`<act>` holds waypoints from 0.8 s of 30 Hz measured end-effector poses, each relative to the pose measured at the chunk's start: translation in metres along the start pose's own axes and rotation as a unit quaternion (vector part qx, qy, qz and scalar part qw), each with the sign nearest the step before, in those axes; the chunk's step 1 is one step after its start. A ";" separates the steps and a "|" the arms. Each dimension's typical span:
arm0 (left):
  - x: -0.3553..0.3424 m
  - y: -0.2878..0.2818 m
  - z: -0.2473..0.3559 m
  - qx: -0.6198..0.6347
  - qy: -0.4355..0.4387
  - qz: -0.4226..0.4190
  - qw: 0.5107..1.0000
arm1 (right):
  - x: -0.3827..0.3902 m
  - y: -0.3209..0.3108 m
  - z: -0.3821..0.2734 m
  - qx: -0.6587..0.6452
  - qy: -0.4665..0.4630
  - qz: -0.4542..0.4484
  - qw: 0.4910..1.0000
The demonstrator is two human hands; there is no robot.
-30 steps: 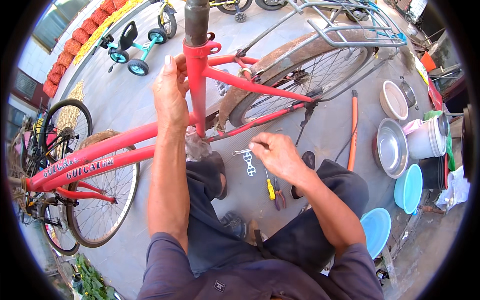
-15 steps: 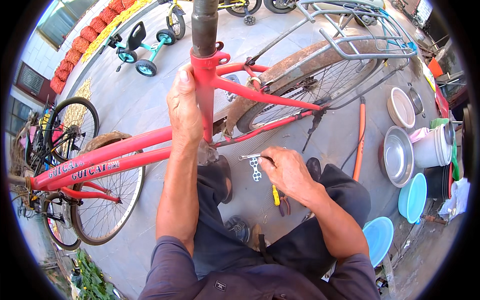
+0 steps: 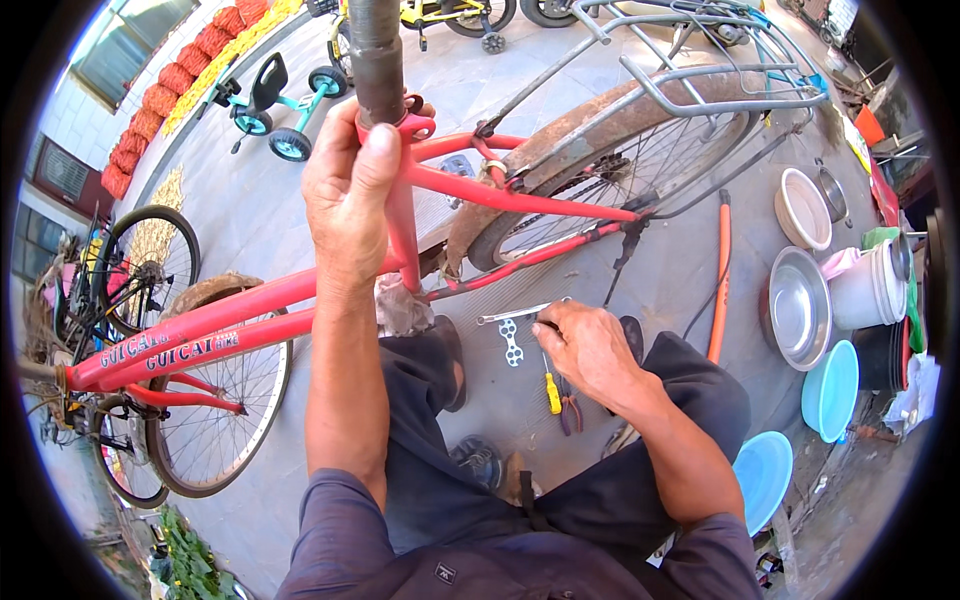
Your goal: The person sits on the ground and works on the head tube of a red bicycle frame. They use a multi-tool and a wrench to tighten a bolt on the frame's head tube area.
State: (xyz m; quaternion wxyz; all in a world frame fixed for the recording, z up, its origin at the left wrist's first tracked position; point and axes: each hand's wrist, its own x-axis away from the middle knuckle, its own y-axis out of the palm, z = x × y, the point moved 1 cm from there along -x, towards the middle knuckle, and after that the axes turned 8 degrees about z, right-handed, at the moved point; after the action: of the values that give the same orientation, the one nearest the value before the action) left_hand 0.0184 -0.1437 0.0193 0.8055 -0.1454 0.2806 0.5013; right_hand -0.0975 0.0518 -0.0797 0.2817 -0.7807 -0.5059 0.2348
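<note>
My left hand (image 3: 350,185) is wrapped round the top of the red bicycle frame (image 3: 475,186), thumb at the clamp collar below the dark seat post (image 3: 377,70). My right hand (image 3: 598,352) hangs low between my knees with its fingers curled together. A dark bit shows at its fingertips, too small to name. Just beside those fingers is a silver wrench (image 3: 505,315), seemingly on the ground. Near it lie a flat multi-hole spanner (image 3: 511,342), a yellow-handled screwdriver (image 3: 552,392) and pliers (image 3: 571,412). The rusty rear mudguard (image 3: 560,150) and wheel stand beyond.
At the right are metal and plastic basins (image 3: 798,308), a white bucket (image 3: 862,300) and an orange tube (image 3: 722,280) on the ground. A small teal tricycle (image 3: 290,108) and another bicycle wheel (image 3: 150,262) stand at the left. A grey rack (image 3: 700,95) juts over the rear wheel.
My left hand has slid up the frame to the clamp collar, and the upper frame has shifted slightly left. My right hand has drawn back a little, uncovering more of the wrench.
</note>
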 end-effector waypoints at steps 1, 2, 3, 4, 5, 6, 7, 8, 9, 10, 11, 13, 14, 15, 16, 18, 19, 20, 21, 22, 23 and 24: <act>-0.002 0.000 0.002 0.012 -0.010 -0.002 1.000 | 0.000 0.002 0.001 -0.001 -0.010 0.004 1.000; -0.005 0.004 0.006 -0.025 0.007 0.005 1.000 | 0.001 0.003 0.002 0.001 -0.019 0.009 1.000; -0.007 0.005 0.005 -0.017 0.000 0.005 1.000 | 0.001 0.003 0.002 0.002 -0.019 0.006 1.000; -0.009 0.006 0.003 -0.008 -0.007 0.006 1.000 | 0.001 0.002 0.002 0.003 -0.019 0.003 1.000; -0.010 0.007 0.003 -0.002 -0.013 0.007 1.000 | 0.001 0.002 0.002 0.002 -0.021 0.000 1.000; -0.010 0.010 0.004 -0.002 -0.017 0.017 1.000 | 0.001 0.003 0.003 0.009 -0.022 -0.004 1.000; -0.010 0.013 0.005 -0.002 -0.021 0.027 0.999 | 0.002 0.003 0.004 0.016 -0.022 -0.009 1.000; -0.010 0.014 0.006 -0.005 -0.025 0.037 0.999 | 0.002 0.005 0.005 0.022 -0.024 -0.015 0.999; -0.009 0.013 0.006 -0.014 -0.018 0.036 0.999 | 0.002 0.005 0.005 0.018 -0.029 -0.016 0.999; -0.009 0.012 0.006 -0.023 -0.011 0.035 0.999 | 0.003 0.005 0.005 0.015 -0.034 -0.018 0.999; -0.009 0.012 0.005 -0.030 -0.003 0.033 0.999 | 0.003 0.004 0.005 0.013 -0.038 -0.019 0.999; -0.008 0.012 0.003 -0.053 0.008 0.029 0.998 | 0.005 0.004 0.005 0.020 -0.020 -0.032 0.999; -0.008 0.011 0.003 -0.065 0.013 0.026 0.997 | 0.005 0.004 0.004 0.022 -0.011 -0.038 0.999; -0.008 0.011 0.002 -0.059 0.008 0.028 0.998 | 0.006 0.005 0.004 0.020 -0.011 -0.039 0.999; -0.008 0.012 0.002 -0.053 0.003 0.031 0.998 | 0.006 0.005 0.004 0.018 -0.011 -0.041 0.999; -0.008 0.010 0.002 -0.047 -0.005 0.032 0.998 | 0.006 0.007 0.003 0.016 -0.013 -0.043 0.999; -0.007 0.010 0.002 -0.048 -0.010 0.031 0.998 | 0.008 0.007 0.003 0.016 -0.014 -0.046 0.999; -0.008 0.010 0.002 -0.047 -0.011 0.031 0.998 | 0.007 0.006 0.002 0.019 -0.018 -0.046 0.999; -0.008 0.010 0.002 -0.037 -0.019 0.034 0.999 | 0.006 0.007 0.001 0.021 -0.026 -0.045 0.998; -0.008 0.009 0.000 -0.021 -0.026 0.028 0.999 | 0.006 0.009 0.002 0.023 -0.034 -0.044 0.998; -0.008 0.007 -0.002 -0.004 -0.035 0.021 0.999 | 0.005 0.011 0.003 0.026 -0.041 -0.044 0.998; -0.008 0.008 -0.002 -0.028 -0.029 0.029 0.999 | 0.004 0.013 0.004 0.032 -0.036 -0.051 0.998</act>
State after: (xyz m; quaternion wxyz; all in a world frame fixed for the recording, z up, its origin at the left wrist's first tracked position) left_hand 0.0081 -0.1466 0.0227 0.7939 -0.1449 0.2471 0.5364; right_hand -0.0895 0.0523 -0.0916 0.2997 -0.7355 -0.5469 0.2647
